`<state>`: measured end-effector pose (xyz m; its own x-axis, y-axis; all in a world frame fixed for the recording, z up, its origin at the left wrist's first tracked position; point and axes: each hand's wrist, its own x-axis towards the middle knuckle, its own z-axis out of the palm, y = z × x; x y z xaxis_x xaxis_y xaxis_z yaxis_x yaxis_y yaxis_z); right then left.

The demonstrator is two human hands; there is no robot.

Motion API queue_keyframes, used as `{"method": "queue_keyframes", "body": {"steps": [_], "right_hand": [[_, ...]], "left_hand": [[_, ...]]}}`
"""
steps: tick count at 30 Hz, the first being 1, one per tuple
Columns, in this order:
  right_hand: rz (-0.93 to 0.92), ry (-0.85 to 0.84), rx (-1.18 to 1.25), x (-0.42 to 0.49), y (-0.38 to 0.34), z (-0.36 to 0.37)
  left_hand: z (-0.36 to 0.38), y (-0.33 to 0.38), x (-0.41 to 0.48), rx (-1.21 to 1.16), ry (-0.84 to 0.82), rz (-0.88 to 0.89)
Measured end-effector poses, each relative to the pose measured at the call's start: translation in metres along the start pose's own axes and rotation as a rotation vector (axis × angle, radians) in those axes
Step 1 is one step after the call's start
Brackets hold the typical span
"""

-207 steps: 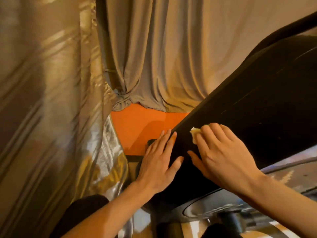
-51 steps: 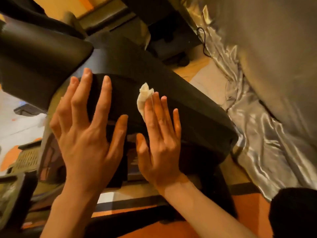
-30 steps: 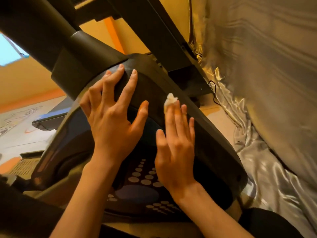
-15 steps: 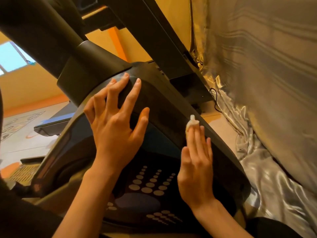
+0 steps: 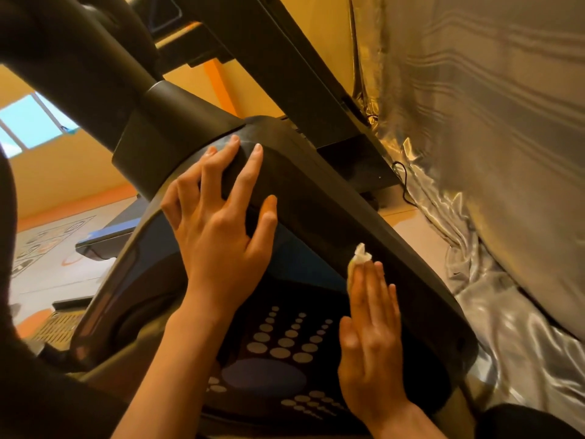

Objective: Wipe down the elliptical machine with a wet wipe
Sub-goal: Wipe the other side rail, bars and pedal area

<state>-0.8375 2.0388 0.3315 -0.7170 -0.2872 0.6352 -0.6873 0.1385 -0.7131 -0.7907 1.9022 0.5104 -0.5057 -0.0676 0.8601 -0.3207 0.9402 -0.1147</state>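
A person's left hand (image 5: 218, 236) lies flat on the curved black shroud (image 5: 304, 185) of an elliptical machine (image 5: 411, 280). Its grip is wide and holds nothing: the fingers are straight and spread, the thumb out to the side, and the fingertips reach the top of the curve just below the collar where a thick dark post (image 5: 79, 58) meets the body. Lower and to the right, the right hand (image 5: 370, 337) presses a small white wet wipe (image 5: 359, 258) against the shroud's broad matte rim. This grip is flat as well, with the fingers straight and close together rather than curled round the cloth. The wipe is pinned beneath the fingertips, and a crumpled end pokes out above them. It sits partway down the sloping rim, on the side nearest a silver curtain (image 5: 490, 153), and the two hands are well apart. Between the forearms, the machine's dark side panel carries rows of pale dots (image 5: 285, 340) fanning up from a larger grey oval (image 5: 262, 377). A black frame bar (image 5: 285, 58) runs diagonally behind the shroud, and a thin black cable (image 5: 399, 172) hangs near its lower end, just beside the curtain. The shiny fabric falls down the right side and gathers in folds lower down. At upper left, a window (image 5: 31, 122) glows blue in a yellow wall (image 5: 63, 172) edged with an orange band.
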Motion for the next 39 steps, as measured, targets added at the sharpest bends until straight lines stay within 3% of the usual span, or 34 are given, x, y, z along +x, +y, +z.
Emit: {"method": "queue_keyframes", "body": {"steps": [4,7,13,16,18,22,25,27,31,34,37,39], "right_hand": [[-0.202,-0.03,0.072,0.062,-0.065,0.001],[-0.205,-0.007,0.086,0.059,-0.056,0.005],[0.208,0.069,-0.071,-0.044,0.068,0.004],[0.343,0.082,-0.099,-0.047,0.072,0.008],[0.295,0.095,-0.04,-0.018,0.037,0.01],[-0.004,-0.011,0.127,0.055,-0.05,-0.002],[-0.11,-0.018,0.118,0.062,-0.052,-0.001],[-0.083,0.034,0.081,0.036,-0.019,0.002],[0.268,0.115,-0.025,-0.033,0.072,0.0],[0.377,0.096,-0.052,-0.045,0.088,-0.001],[0.362,0.102,-0.025,-0.01,0.045,-0.003],[0.19,0.074,-0.002,0.02,0.006,-0.006]], "left_hand": [[0.001,0.0,0.001,0.018,0.011,0.009],[0.002,-0.001,0.0,0.037,0.009,0.016],[0.013,-0.002,-0.002,0.092,0.094,0.023],[0.016,-0.001,-0.004,0.095,0.119,0.0],[0.016,0.0,-0.004,0.097,0.124,-0.006],[0.017,0.001,-0.004,0.114,0.131,0.011],[0.017,0.0,-0.004,0.11,0.123,0.013],[0.017,0.0,-0.005,0.114,0.12,0.011],[0.018,0.0,-0.004,0.128,0.12,0.018],[0.013,0.001,-0.004,0.129,0.09,0.024],[0.005,0.006,-0.003,0.128,0.067,0.096],[0.004,0.015,-0.001,0.156,0.049,0.235]]}}
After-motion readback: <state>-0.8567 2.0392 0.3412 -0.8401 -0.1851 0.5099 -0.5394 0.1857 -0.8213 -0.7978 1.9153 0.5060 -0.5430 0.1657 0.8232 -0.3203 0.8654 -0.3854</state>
